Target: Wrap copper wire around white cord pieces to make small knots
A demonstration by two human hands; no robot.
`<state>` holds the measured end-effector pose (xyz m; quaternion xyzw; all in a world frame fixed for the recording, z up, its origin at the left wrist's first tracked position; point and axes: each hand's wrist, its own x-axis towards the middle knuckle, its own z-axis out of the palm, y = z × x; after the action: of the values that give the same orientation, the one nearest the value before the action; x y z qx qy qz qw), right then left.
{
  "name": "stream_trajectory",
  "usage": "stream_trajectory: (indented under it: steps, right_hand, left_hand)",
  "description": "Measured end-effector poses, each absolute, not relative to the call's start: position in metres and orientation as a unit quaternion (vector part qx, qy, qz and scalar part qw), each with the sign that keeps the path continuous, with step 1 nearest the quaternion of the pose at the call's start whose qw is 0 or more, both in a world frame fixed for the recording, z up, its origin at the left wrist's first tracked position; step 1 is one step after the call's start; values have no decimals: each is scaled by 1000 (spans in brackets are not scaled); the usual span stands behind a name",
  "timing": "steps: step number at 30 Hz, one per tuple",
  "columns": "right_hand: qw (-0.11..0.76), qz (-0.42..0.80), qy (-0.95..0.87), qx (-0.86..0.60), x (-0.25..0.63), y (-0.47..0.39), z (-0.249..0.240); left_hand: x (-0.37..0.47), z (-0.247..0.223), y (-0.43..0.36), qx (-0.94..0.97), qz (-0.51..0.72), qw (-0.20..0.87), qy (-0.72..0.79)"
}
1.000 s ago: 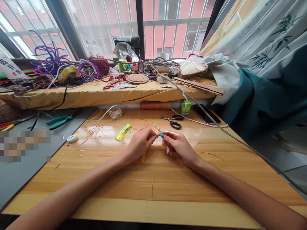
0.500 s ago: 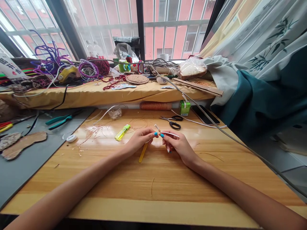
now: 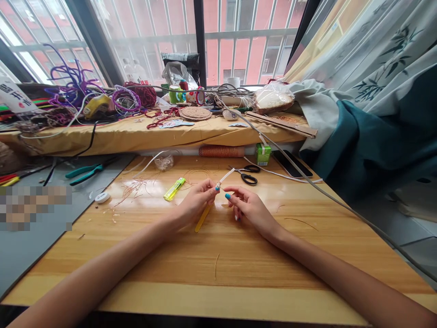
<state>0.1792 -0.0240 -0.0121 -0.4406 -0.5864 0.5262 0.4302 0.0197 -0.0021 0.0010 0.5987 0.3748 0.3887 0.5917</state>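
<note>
My left hand (image 3: 201, 197) is closed in a pinch, thumb against fingers, on a thin white strip (image 3: 226, 175) that sticks up to the right. Something small at the strip's base is mostly hidden by the blue-nailed thumb. Below that hand, a flat yellow stick (image 3: 202, 218) points down; its upper end is covered, so whether it is gripped is unclear. My right hand (image 3: 247, 204) is just to the right, its thumb and forefinger drawn close together by the strip's base. Anything between these fingertips is too fine to make out. Black-handled scissors (image 3: 248, 176) lie beyond it.
A yellow-green lighter (image 3: 174, 189) lies left of the hands. Behind are a spool of orange-brown thread (image 3: 221, 151), a green box (image 3: 263, 154) and a phone (image 3: 292, 164). Teal pliers (image 3: 85, 174) rest on the grey mat. A cable (image 3: 321, 193) crosses the right side.
The white strip, which pointed right across my right hand, now points up and right from my left hand. My right fingertips have come slightly away from the left thumb. The yellow stick has shifted slightly left.
</note>
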Motion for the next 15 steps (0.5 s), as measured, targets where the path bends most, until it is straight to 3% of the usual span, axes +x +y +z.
stream_trajectory:
  steps: [15]
  right_hand:
    - [441, 458, -627, -451, 181, -30, -5]
  left_hand:
    - [22, 5, -8, 599, 322, 639, 359]
